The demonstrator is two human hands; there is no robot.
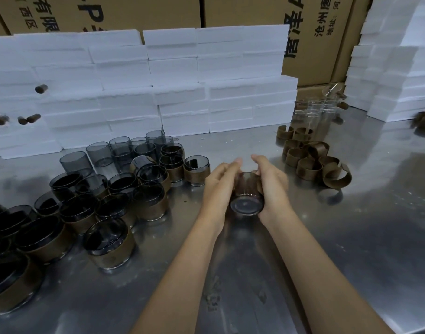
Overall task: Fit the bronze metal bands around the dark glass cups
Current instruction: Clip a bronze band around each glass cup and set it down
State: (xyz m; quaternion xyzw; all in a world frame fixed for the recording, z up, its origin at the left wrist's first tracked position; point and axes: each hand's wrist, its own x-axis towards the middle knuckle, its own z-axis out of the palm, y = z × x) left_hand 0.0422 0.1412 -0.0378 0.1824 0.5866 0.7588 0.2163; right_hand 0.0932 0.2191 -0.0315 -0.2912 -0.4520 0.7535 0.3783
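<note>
A dark glass cup (246, 202) lies tilted between my hands above the steel table (351, 249), its thick base turned toward me. My left hand (218, 186) grips its left side and my right hand (270, 183) grips its right side. A bronze tint shows around the cup's wall, mostly hidden by my fingers. Loose bronze bands (310, 160) lie in a heap to the right. Banded cups (110, 242) crowd the left of the table, and bare smoky cups (103, 154) stand behind them.
White foam blocks (182, 88) are stacked like a wall along the back and at the right (394, 75). Cardboard boxes (310, 39) rise behind them. Clear glass cups (315, 114) stand beyond the bands.
</note>
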